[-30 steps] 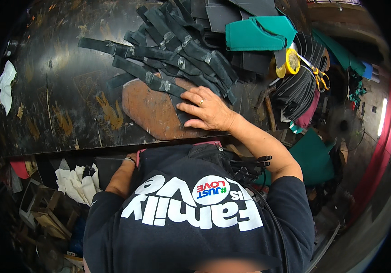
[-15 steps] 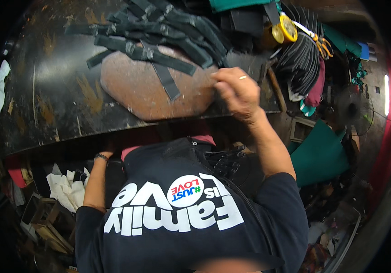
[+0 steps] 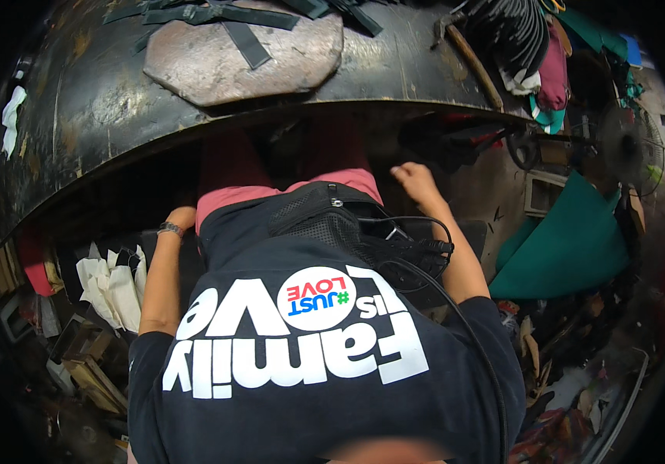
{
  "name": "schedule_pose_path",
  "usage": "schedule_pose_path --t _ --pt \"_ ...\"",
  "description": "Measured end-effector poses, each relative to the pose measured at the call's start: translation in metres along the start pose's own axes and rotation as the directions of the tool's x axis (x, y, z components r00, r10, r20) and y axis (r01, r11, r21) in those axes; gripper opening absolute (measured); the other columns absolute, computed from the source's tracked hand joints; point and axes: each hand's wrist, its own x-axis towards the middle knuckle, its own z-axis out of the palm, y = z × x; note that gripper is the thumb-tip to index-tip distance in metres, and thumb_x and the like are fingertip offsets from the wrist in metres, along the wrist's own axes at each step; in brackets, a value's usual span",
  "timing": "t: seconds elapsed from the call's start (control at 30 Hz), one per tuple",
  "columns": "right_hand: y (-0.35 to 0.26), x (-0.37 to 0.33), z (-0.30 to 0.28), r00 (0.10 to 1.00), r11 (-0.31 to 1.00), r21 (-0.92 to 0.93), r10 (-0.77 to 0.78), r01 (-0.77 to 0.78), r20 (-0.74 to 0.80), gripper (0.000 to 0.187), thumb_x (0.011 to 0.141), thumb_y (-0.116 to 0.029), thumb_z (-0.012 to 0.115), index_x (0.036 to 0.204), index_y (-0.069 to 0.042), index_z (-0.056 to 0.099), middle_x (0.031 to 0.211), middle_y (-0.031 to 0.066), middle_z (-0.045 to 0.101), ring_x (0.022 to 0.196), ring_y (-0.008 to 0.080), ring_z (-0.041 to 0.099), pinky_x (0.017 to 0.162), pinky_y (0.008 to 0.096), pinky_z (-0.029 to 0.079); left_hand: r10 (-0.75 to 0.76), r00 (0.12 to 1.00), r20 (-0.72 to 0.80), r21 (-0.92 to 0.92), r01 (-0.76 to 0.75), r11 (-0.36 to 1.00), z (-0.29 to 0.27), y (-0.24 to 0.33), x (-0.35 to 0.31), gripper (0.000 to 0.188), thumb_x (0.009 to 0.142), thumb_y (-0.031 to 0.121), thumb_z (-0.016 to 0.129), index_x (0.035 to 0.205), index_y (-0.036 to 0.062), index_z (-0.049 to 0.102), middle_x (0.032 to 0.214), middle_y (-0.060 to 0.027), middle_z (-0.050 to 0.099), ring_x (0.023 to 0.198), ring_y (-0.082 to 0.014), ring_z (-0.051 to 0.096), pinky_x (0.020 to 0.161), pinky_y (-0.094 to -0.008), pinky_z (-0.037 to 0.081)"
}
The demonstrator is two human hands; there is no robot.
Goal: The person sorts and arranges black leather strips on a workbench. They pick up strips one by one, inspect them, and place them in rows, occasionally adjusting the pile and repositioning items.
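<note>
My left hand (image 3: 183, 218) hangs low beside my left thigh, below the table's front edge; its fingers are hidden, and a dark band circles the wrist. My right hand (image 3: 419, 185) is beside my right thigh, apart from the table, with its fingers curled in and nothing visible in them. On the dark table (image 3: 116, 108) lies a many-sided stone slab (image 3: 216, 69). A short black strap (image 3: 247, 46) rests on the slab, pointing toward me. More black straps (image 3: 232, 15) are heaped along its far side, partly cut off by the picture's top edge.
A wooden stick (image 3: 474, 67) lies near the table's right end, beside a bundle of thin black strips (image 3: 503, 31). Green sheet material (image 3: 572, 240) and a fan (image 3: 628, 143) stand to the right. White cloth pieces (image 3: 112, 286) are at the left. A black cable (image 3: 464, 332) crosses my right side.
My right hand has come back from the slab's right edge and down below the table edge. The view has tilted toward me, so the table sits higher. My left hand remains low.
</note>
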Motion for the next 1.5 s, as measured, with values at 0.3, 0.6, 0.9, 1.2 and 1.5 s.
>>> schedule_pose_path --t 0.3,0.6,0.9,1.2,1.5 --pt "0.080 -0.012 0.120 0.868 0.987 -0.038 -0.119 0.156 0.482 0.041 0.091 -0.031 0.057 0.117 -0.001 0.066 0.116 0.0252 0.066 0.112 0.0410 0.061 0.095 0.0450 0.048 -0.020 0.989 -0.147 -0.014 0.019 1.000 0.037 -0.008 -0.010 0.050 0.087 0.049 0.055 0.101 0.0054 0.073 0.108 -0.0239 0.068 0.107 -0.0409 0.064 0.088 -0.0495 0.051" --pt "0.060 -0.025 0.103 0.874 0.984 -0.074 -0.108 0.162 0.473 0.052 0.090 -0.042 0.053 0.110 0.003 0.068 0.117 0.0294 0.063 0.116 0.0429 0.059 0.098 0.0491 0.047 0.044 0.999 0.021 -0.094 -0.042 0.995 0.051 -0.021 0.018 0.060 0.085 0.057 0.051 0.108 0.0060 0.072 0.116 -0.0252 0.065 0.114 -0.0386 0.062 0.093 -0.0465 0.050" --pt "0.085 -0.023 0.126 0.910 0.960 -0.208 -0.092 0.189 0.404 0.042 0.090 -0.034 0.050 0.095 0.003 0.069 0.098 0.0291 0.068 0.098 0.0446 0.065 0.086 0.0523 0.051 0.227 0.974 -0.007 -0.176 -0.224 0.959 0.062 -0.024 0.022 0.047 0.088 0.045 0.052 0.101 0.0052 0.074 0.110 -0.0266 0.067 0.108 -0.0397 0.064 0.090 -0.0475 0.051" --pt "0.037 -0.024 0.083 0.803 0.954 -0.295 0.132 0.058 0.582 0.038 0.091 -0.031 0.050 0.105 -0.003 0.071 0.106 0.0252 0.069 0.106 0.0400 0.065 0.091 0.0474 0.052 0.123 0.968 0.220 -0.113 -0.100 0.989 0.050 0.006 -0.009 0.044 0.088 0.042 0.054 0.102 0.0043 0.073 0.109 -0.0269 0.067 0.107 -0.0403 0.064 0.090 -0.0474 0.051" --pt "0.010 -0.008 0.051 0.759 0.957 -0.259 0.074 0.127 0.647 0.041 0.093 -0.035 0.049 0.108 -0.004 0.071 0.107 0.0237 0.069 0.106 0.0397 0.065 0.090 0.0459 0.052 0.072 0.956 0.283 -0.059 -0.057 0.997 0.021 -0.001 -0.016 0.041 0.088 0.038 0.055 0.104 0.0035 0.072 0.108 -0.0273 0.067 0.105 -0.0409 0.065 0.089 -0.0473 0.052"
